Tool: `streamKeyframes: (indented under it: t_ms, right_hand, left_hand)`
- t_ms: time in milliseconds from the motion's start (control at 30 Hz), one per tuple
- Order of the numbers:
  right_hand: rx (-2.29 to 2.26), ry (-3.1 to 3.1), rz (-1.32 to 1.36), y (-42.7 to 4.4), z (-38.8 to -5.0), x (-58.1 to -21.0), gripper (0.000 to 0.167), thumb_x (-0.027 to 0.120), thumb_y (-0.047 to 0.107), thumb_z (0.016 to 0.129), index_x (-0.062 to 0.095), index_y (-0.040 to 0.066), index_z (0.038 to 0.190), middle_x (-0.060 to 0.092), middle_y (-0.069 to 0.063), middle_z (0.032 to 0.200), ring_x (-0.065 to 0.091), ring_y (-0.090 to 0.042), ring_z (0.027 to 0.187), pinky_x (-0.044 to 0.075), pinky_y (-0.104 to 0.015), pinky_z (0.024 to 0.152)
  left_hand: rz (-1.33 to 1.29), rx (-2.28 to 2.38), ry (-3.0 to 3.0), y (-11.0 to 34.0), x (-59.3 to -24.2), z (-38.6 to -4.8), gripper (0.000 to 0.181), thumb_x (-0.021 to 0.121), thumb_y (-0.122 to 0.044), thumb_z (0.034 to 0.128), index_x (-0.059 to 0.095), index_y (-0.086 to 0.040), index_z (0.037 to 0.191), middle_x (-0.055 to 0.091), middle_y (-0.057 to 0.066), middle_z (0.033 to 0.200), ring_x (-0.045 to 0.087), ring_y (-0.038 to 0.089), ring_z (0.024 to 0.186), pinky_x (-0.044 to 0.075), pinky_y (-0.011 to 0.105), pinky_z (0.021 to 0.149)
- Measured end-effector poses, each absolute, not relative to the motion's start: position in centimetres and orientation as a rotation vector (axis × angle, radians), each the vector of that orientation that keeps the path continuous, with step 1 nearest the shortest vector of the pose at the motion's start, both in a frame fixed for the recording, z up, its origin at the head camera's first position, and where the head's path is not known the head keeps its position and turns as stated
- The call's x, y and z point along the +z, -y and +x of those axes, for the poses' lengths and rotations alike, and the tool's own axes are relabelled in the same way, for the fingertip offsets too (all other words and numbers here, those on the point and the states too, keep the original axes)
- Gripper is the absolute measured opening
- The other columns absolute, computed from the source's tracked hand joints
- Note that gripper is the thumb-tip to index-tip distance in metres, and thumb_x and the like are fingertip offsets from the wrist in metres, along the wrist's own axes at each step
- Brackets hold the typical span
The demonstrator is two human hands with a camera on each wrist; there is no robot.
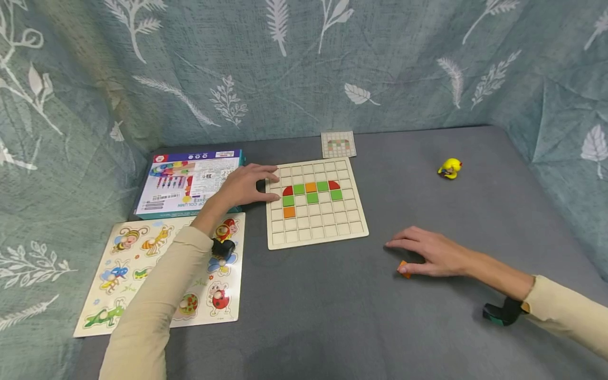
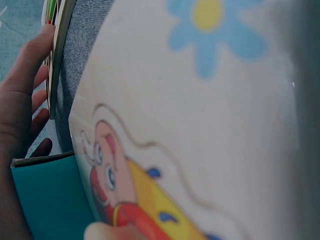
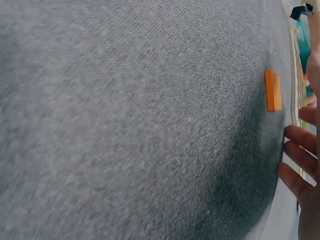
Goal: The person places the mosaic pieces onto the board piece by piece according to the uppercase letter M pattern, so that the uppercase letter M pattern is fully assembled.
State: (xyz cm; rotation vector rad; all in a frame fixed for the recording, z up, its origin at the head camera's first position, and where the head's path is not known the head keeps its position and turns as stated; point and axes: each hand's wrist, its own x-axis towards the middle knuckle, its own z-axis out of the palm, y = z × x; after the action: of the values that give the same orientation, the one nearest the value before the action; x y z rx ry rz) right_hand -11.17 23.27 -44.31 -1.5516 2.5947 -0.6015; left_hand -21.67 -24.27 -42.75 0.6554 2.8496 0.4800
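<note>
A square wooden grid board (image 1: 315,229) lies mid-table, with red rounded tiles (image 1: 334,185), green tiles (image 1: 312,198) and orange tiles (image 1: 289,212) in its upper and left cells. My left hand (image 1: 249,184) touches the board's left edge, fingers and thumb spread; the left wrist view shows the hand (image 2: 22,95) against that edge. Right of the board, my right hand (image 1: 434,253) hovers low over the cloth with loosely extended fingers. A loose orange tile (image 1: 403,269) lies by its thumb, partly covered. In the right wrist view this orange tile (image 3: 273,91) rests on the cloth, ungripped.
A small pattern card (image 1: 338,144) sits behind the board. On the left are a printed box (image 1: 190,184) and an insect peg puzzle (image 1: 161,295) under my left forearm. A yellow toy duck (image 1: 449,168) stands at the back right. A patterned curtain (image 1: 304,79) closes the back.
</note>
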Motion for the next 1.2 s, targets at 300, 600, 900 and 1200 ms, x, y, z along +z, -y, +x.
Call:
streamKeyframes:
  t_ms: [300, 600, 900, 1200]
  right_hand:
    - [-0.618, -2.543, -1.577, -24.0, -10.9, -43.8, 0.054, 0.075, 0.039, 0.083, 0.060, 0.019, 0.131, 0.060, 0.007, 0.123, 0.055, -0.008, 0.109, 0.053, -0.033, 0.084]
    - [-0.650, -2.506, -1.664, -24.4, -11.0, -43.7, 0.058, 0.078, 0.042, 0.078, 0.062, 0.019, 0.128, 0.061, 0.008, 0.121, 0.055, -0.005, 0.108, 0.052, -0.029, 0.084]
    - [-0.618, -2.508, -1.665, -24.8, -10.9, -43.6, 0.058, 0.079, 0.042, 0.078, 0.061, 0.023, 0.129, 0.059, 0.012, 0.125, 0.053, -0.001, 0.112, 0.049, -0.022, 0.087]
    - [-0.664, -2.498, -1.736, -24.6, -10.9, -43.6, 0.053, 0.079, 0.035, 0.080, 0.062, 0.019, 0.128, 0.061, 0.008, 0.120, 0.055, -0.005, 0.106, 0.046, -0.020, 0.086]
  left_hand:
    - [0.634, 0.478, -2.844, 24.2, -42.7, -21.6, 0.057, 0.071, -0.054, 0.0810, 0.065, -0.024, 0.128, 0.043, -0.002, 0.153, 0.037, 0.027, 0.140, 0.029, 0.056, 0.113]
    - [0.641, 0.475, -2.837, 24.2, -42.8, -21.8, 0.056, 0.071, -0.055, 0.0813, 0.065, -0.024, 0.128, 0.042, -0.002, 0.154, 0.037, 0.027, 0.141, 0.030, 0.056, 0.113]
    - [0.645, 0.475, -2.836, 24.3, -42.7, -21.8, 0.056, 0.071, -0.055, 0.0811, 0.065, -0.025, 0.128, 0.042, -0.002, 0.154, 0.037, 0.027, 0.141, 0.030, 0.056, 0.113]
    - [0.651, 0.473, -2.836, 24.3, -42.8, -21.8, 0.056, 0.070, -0.055, 0.0817, 0.064, -0.025, 0.128, 0.041, -0.002, 0.154, 0.037, 0.028, 0.141, 0.030, 0.056, 0.112]
